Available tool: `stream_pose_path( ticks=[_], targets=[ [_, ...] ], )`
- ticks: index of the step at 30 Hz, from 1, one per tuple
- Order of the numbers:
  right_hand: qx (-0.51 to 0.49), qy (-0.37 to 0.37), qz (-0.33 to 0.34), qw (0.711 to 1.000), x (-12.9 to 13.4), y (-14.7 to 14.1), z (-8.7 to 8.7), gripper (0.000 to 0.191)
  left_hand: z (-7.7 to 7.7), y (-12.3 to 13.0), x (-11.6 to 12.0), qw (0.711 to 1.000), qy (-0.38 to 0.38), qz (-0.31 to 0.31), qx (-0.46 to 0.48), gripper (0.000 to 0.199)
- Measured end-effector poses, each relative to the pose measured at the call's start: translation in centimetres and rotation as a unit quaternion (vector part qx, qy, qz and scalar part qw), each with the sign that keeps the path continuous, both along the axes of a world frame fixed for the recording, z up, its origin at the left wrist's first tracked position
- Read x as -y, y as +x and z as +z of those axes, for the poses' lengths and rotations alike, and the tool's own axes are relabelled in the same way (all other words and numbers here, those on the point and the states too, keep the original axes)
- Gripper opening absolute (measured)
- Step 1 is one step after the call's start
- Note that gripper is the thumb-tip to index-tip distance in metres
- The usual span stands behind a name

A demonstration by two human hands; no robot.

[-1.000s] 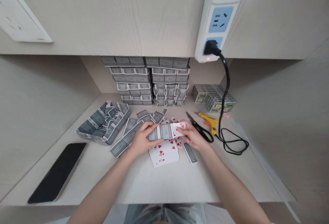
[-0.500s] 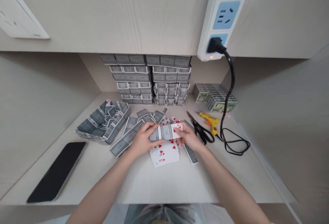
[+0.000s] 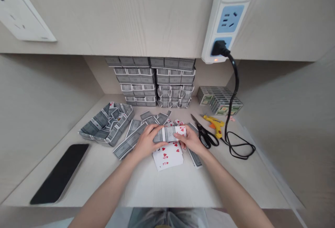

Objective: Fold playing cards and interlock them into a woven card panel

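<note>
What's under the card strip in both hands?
Face-up cards, a 3 and 4 of hearts showing, extend past its near edge. The card strip hides whatever lies directly beneath it.

Bare arms up top, grey clothing (image 3: 180, 217) down low!
And here's the left hand (image 3: 146, 141), uncovered from fingertips to wrist, with the right hand (image 3: 193, 141) a match for it; then the left forearm (image 3: 112, 182) and right forearm (image 3: 227, 182), both bare and smooth, broadening from slim wrists towards the elbow. Down at bottom centre, look, that clothing is rumpled, soft folds either side of a darker middle line, its cut too cropped to tell.
</note>
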State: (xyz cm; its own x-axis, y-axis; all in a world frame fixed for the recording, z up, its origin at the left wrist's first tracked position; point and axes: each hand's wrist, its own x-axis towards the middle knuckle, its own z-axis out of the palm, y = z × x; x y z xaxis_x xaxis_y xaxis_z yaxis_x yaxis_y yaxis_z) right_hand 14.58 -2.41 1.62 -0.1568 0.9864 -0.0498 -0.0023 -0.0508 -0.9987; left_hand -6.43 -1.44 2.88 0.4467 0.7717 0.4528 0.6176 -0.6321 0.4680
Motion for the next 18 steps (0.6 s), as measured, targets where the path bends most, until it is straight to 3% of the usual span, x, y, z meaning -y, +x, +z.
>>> stream_pose_path(
  ticks=[2, 4, 7, 10, 13, 18],
  targets=[
    [-0.019, -0.005, -0.018, 1.0, -0.1, 0.1, 0.3, 0.034, 0.0, -0.2, -0.3, 1.0, -0.012, -0.006, 0.008, 0.064],
    [-0.055, -0.013, -0.042, 0.998, -0.2, 0.4, 0.6, 0.033, -0.2, -0.4, -0.8, 0.999, -0.016, 0.006, 0.037, 0.056],
    [-0.119, -0.029, -0.085, 0.989, -0.5, 1.0, 0.9, 0.034, -1.0, -1.0, -1.7, 0.994, -0.011, 0.086, 0.067, 0.046],
    [-0.168, -0.043, -0.114, 0.978, -0.9, 1.5, 0.9, 0.033, -1.8, -1.4, -2.4, 0.99, -0.012, 0.138, 0.021, 0.065],
    [-0.197, -0.057, -0.118, 0.972, -1.1, 1.8, 0.8, 0.033, -2.2, -1.6, -2.5, 0.99, -0.018, 0.133, -0.039, 0.077],
    [-0.227, -0.089, -0.069, 0.967, -0.8, 1.5, 0.8, 0.029, -1.8, -1.3, -2.1, 0.989, -0.01, 0.14, -0.04, 0.063]
  ],
)
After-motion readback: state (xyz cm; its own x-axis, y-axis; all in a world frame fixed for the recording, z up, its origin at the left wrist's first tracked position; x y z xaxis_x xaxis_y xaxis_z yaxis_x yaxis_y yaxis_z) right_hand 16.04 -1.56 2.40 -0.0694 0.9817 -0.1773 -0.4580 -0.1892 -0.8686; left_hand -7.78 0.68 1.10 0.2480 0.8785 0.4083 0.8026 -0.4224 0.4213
